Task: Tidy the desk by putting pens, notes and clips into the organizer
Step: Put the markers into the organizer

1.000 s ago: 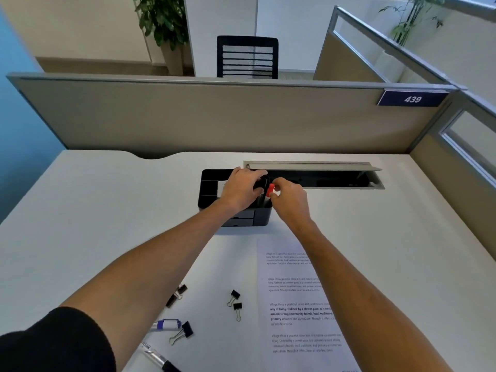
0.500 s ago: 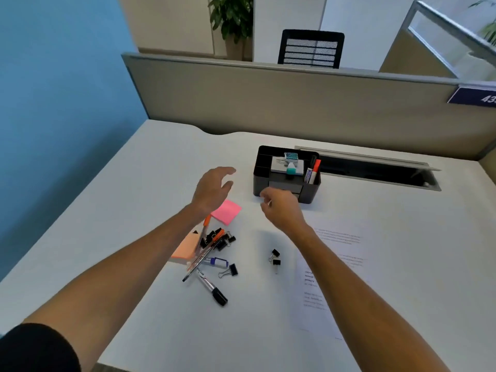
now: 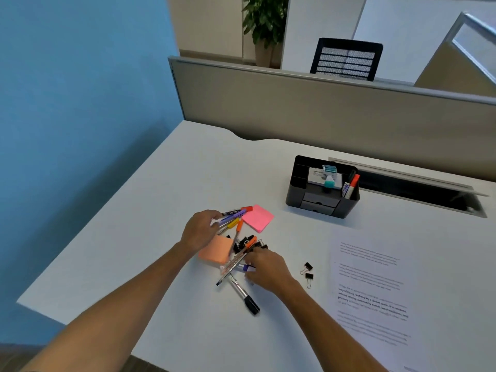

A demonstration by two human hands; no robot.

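Black organizer [image 3: 319, 200] sits at the desk's far edge, some pens in. Gathering step: my left hand [image 3: 200, 232] curls on the loose pens [image 3: 230, 217]; my right hand [image 3: 264, 269] reaches half-closed into the clips [image 3: 248, 244] (hold unclear). Next: lift, carry across.

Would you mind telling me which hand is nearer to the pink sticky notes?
Left. The left hand rests just left of the pink sticky notes, over the pens; the right hand sits nearer the camera, below them, among the clips.
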